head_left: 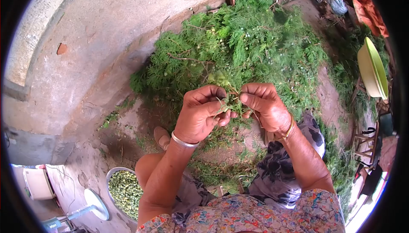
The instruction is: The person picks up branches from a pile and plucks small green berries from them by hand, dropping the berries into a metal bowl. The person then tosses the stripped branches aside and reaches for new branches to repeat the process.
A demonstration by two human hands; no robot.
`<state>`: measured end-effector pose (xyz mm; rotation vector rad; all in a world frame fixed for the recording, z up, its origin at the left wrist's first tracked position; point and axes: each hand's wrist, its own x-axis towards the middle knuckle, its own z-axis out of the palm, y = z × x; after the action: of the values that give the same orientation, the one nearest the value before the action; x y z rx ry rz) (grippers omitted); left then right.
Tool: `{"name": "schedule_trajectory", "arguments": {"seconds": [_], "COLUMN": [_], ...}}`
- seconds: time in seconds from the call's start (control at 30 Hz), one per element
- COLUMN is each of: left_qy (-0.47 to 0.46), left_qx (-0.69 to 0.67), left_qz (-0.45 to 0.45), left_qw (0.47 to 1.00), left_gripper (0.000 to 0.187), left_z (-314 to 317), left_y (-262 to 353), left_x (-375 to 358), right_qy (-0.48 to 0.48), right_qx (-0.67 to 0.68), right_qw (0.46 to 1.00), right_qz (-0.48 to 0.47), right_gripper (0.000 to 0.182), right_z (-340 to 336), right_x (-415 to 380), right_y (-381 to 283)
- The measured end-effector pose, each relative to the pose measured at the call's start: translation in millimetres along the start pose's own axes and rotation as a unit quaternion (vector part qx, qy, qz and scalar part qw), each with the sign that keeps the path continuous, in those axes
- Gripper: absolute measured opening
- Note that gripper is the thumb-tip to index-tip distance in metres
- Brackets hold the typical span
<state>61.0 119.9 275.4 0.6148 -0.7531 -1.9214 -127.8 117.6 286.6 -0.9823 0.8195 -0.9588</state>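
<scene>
A small green sprig (232, 101) is held between my two hands in the middle of the view. My left hand (204, 111), with a silver bangle at the wrist, pinches the sprig from the left. From the right, my right hand (265, 105), wearing a gold-coloured bangle, has thumb and forefinger closed on a thin stem of the same sprig. Just beyond both hands lies a large heap of green branches (251, 41) bearing small pale cones or berries. Scattered clippings (226, 156) cover the ground below the hands.
A round basin (111, 174) of small green pieces stands at the lower left, near a pale fan-like stand (96, 204). A yellow-green tub (370, 69) is at the right, by a wooden stool (364, 144). Orange cloth (362, 3) hangs at the upper right. A wall (106, 24) runs along the left.
</scene>
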Motion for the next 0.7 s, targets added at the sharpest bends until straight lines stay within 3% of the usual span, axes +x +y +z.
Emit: {"name": "schedule_trajectory", "arguments": {"seconds": [0.17,0.37,0.43,0.57,0.63,0.7], "left_qy": [-0.060,0.035,0.048,0.054,0.066,0.096], "left_qx": [-0.199,-0.208,-0.199,-0.148,-0.153,-0.128], "left_qz": [0.018,-0.013,-0.015,0.003,-0.005,0.007], "left_qw": [0.978,0.977,0.979,0.987,0.986,0.987], "left_gripper": [0.024,0.027,0.028,0.023,0.021,0.016], "left_z": [-16,-6,-13,-36,-32,-20], "left_y": [-8,-3,-4,-11,-8,-5], "left_x": [11,11,9,6,4,3], "right_qy": [0.042,0.158,0.215,0.231,0.154,0.149], "right_qx": [0.142,0.152,0.088,0.102,0.099,0.061], "right_qw": [0.989,0.976,0.973,0.968,0.981,0.985], "right_qz": [-0.003,-0.019,0.000,-0.006,-0.061,-0.062], "right_gripper": [0.011,0.018,0.019,0.020,0.021,0.023], "right_z": [-3,0,3,8,0,0], "right_x": [2,3,3,5,6,6], "right_y": [-8,-8,-9,-8,3,6]}}
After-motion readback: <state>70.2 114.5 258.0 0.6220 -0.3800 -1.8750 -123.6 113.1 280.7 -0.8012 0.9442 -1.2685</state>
